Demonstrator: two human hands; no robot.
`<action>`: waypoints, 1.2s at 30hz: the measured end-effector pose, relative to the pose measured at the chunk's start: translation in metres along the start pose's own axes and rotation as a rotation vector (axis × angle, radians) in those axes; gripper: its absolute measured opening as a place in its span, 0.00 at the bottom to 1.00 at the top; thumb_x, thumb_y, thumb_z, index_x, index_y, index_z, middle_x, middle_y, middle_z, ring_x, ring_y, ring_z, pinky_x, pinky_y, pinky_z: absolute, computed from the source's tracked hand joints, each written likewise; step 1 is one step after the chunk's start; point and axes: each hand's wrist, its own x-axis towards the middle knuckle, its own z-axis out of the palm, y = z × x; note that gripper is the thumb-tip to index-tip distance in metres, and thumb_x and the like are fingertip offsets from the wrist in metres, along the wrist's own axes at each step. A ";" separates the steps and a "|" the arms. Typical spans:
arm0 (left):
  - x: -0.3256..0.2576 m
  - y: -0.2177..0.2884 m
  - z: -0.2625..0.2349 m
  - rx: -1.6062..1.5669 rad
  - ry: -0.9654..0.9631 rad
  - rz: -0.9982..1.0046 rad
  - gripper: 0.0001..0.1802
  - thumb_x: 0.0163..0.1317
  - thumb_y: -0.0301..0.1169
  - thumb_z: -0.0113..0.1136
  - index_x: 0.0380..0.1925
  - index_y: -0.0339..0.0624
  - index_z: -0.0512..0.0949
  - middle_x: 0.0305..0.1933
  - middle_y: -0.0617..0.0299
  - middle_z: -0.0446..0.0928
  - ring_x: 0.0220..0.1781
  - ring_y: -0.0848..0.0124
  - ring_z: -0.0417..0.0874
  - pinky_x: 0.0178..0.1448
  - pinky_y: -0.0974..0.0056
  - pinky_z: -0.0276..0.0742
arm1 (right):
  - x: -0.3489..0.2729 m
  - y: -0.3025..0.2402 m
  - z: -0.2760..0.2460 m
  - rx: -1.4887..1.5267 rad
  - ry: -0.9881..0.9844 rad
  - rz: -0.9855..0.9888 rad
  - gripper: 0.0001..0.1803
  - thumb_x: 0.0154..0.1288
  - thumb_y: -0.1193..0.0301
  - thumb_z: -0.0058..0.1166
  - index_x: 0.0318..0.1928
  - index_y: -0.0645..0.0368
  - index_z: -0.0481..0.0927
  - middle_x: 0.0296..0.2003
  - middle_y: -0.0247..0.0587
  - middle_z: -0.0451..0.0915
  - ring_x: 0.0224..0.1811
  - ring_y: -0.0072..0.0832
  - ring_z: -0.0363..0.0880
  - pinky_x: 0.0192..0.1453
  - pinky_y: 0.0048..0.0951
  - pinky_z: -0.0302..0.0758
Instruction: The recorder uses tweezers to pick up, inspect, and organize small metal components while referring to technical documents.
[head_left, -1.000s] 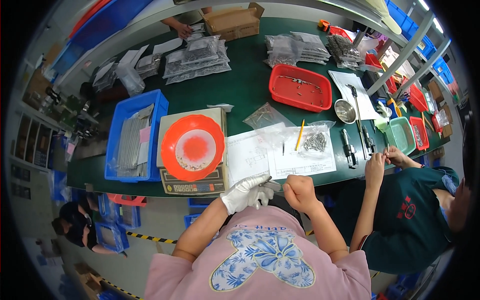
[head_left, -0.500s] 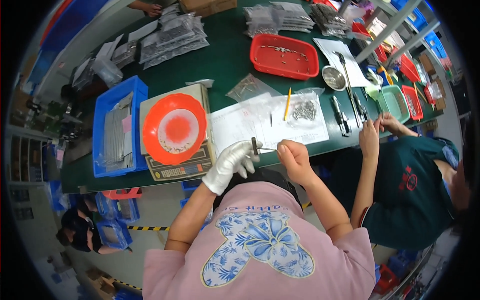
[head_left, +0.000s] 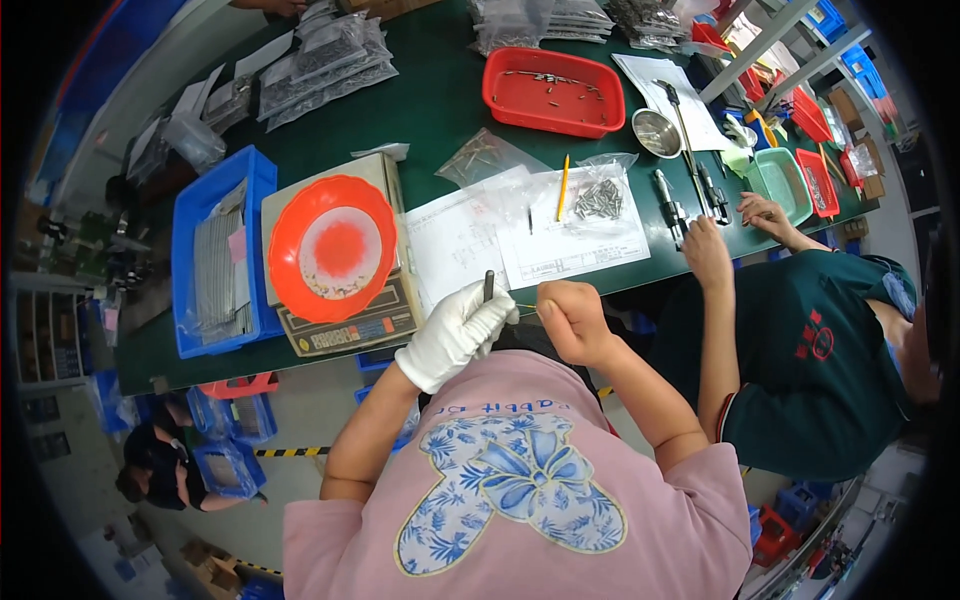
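**Small rod held upright at the edge of a green bench**

A long green workbench (head_left: 430, 110) runs across a crowded workshop, with shelving and blue bins around it. The landmark is the orange dish (head_left: 332, 247), which sits on a weighing scale (head_left: 345, 310) near the bench's front edge. Just right of the dish lie white paper sheets (head_left: 520, 235), and a clear bag of small metal parts (head_left: 597, 198) rests on them beside a yellow pencil (head_left: 564, 186). Left of the dish stands a blue bin (head_left: 215, 260); far beyond it, to the right, sits a red tray (head_left: 553, 90).

Below and right of the dish, the left hand (head_left: 455, 335), in a white glove, has its fingers curled tight around a short dark rod (head_left: 488, 286) that sticks up above the fist. Just beside it the bare right hand (head_left: 570, 318) is bunched closed, pinching a thin wire (head_left: 525, 306) that points toward the rod.

Farther right of the dish, a co-worker's hand (head_left: 708, 252) rests at the bench edge.
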 end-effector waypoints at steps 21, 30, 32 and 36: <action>0.005 -0.017 -0.009 -0.172 0.042 0.018 0.13 0.57 0.32 0.49 0.40 0.37 0.68 0.24 0.66 0.70 0.19 0.80 0.70 0.21 0.78 0.64 | -0.003 0.001 0.010 0.017 0.045 0.000 0.12 0.52 0.77 0.44 0.14 0.62 0.60 0.11 0.41 0.59 0.12 0.34 0.60 0.17 0.32 0.57; 0.013 -0.012 0.003 0.170 0.235 0.358 0.07 0.55 0.27 0.53 0.32 0.35 0.73 0.28 0.64 0.71 0.27 0.78 0.72 0.31 0.74 0.68 | -0.009 0.011 0.008 0.941 0.037 0.612 0.16 0.64 0.67 0.36 0.18 0.55 0.58 0.14 0.23 0.53 0.15 0.12 0.46 0.16 0.15 0.46; 0.012 -0.012 0.003 0.136 0.218 0.282 0.07 0.56 0.27 0.52 0.31 0.35 0.73 0.27 0.65 0.71 0.26 0.78 0.72 0.30 0.74 0.69 | -0.006 0.011 0.007 0.980 0.050 0.623 0.17 0.64 0.66 0.36 0.17 0.55 0.59 0.14 0.24 0.54 0.14 0.12 0.47 0.16 0.16 0.45; 0.013 -0.017 0.001 0.300 0.275 0.409 0.06 0.56 0.28 0.51 0.28 0.35 0.72 0.22 0.64 0.70 0.23 0.77 0.72 0.27 0.73 0.68 | -0.006 0.012 0.009 1.049 0.047 0.644 0.17 0.64 0.66 0.37 0.18 0.55 0.59 0.14 0.24 0.54 0.14 0.12 0.47 0.16 0.15 0.46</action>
